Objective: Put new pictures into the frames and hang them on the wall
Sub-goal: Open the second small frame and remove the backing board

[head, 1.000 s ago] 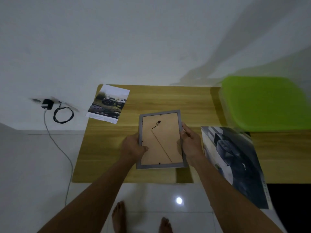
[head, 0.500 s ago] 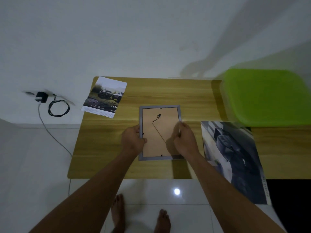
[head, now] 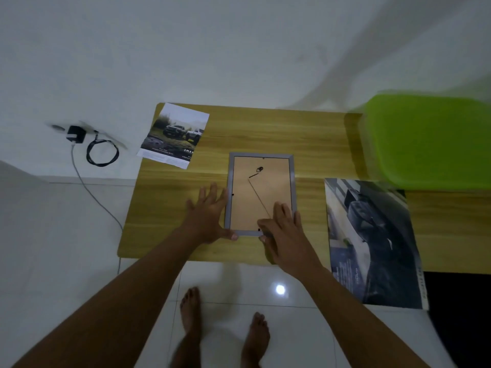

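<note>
A: Where is the frame (head: pixel 261 193)?

B: Face down, flat on the wooden surface (head: pixel 265 131), near its front edge. The brown backing board is up, with a thin stand line and a small hanger ring on it.

A: And the hands?

B: The left hand (head: pixel 210 217) lies spread beside the frame's left edge, fingers splayed, thumb at the lower left corner. Its grip is wide open and has hold of nothing. The right hand (head: pixel 285 235) rests flat over the frame's lower right corner, fingers stretched out on the backing; that grip is open too, pressing rather than clasping.

A: Any pictures about?

B: A small car print (head: pixel 174 135) lies at the far left corner of the surface, partly past its edge. A larger dark poster (head: pixel 372 243) lies to the right of the frame, hanging over the front edge.

A: Containers?

B: A green plastic box (head: pixel 430 139) sits at the far right with its lid on. I cannot tell what is inside it.

A: Elsewhere?

B: A black charger (head: pixel 75 134) with a coiled cable is on the wall at left.
</note>
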